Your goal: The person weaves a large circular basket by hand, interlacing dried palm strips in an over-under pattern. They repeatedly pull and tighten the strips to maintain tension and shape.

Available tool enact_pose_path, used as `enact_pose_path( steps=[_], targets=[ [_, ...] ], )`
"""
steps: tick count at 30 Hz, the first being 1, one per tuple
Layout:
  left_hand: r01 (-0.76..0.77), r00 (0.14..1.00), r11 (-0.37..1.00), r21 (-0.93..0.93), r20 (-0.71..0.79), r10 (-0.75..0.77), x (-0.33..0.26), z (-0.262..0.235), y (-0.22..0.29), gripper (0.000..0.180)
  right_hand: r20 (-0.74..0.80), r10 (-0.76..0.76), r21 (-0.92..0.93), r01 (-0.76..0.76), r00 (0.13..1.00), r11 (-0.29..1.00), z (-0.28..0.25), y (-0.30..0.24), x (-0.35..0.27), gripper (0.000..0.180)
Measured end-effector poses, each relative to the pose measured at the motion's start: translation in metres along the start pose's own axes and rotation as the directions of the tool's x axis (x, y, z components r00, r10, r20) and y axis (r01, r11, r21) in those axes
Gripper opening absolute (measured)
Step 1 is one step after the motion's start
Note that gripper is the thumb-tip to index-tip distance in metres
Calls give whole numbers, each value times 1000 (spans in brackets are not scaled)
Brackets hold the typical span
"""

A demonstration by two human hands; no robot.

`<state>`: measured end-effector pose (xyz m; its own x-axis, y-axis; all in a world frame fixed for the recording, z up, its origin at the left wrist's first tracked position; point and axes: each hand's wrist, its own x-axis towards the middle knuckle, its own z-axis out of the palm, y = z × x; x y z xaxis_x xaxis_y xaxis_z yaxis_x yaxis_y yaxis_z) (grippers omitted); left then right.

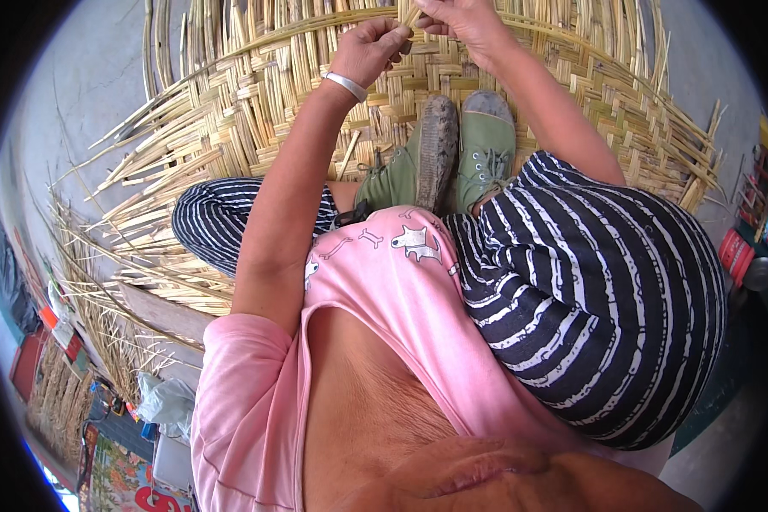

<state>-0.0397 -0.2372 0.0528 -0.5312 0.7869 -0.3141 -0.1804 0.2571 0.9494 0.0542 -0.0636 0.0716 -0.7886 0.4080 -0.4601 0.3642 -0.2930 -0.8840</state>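
A large mat woven from flat, straw-coloured reed strips spreads under my feet, its long loose ends fanning out at the sides and far edge. At the top middle, my left hand is closed, thumb and fingers pinching a reed strip. Just to its right, my right hand is also closed, its fingers at the same strip; the upper part of that hand is cut off by the picture's edge. A long strip crosses the mat sideways by my hands.
My green shoes rest on the mat. Loose reeds and a clear plastic bag lie at the left. A flat board is beside the mat's left edge. A red container stands at the right among small items.
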Motion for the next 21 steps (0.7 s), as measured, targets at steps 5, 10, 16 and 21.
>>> enact_pose_path(
  steps=[5,10,16,21],
  targets=[
    [48,999,994,-99,7,-48,-9,7,1,24,44,-3,13,2,999,1000,0,14,-6,9],
    [53,996,997,-51,70,-50,-5,5,-6,24,35,30,57,-32,999,998,-1,16,-12,8],
    [81,997,996,-44,-15,-82,-13,20,-6,23,31,30,118,-34,999,992,-10,18,-10,9],
    [-23,984,967,255,-165,67,-13,36,-15,23,51,-124,45,122,991,991,-15,29,-13,21]
  ],
)
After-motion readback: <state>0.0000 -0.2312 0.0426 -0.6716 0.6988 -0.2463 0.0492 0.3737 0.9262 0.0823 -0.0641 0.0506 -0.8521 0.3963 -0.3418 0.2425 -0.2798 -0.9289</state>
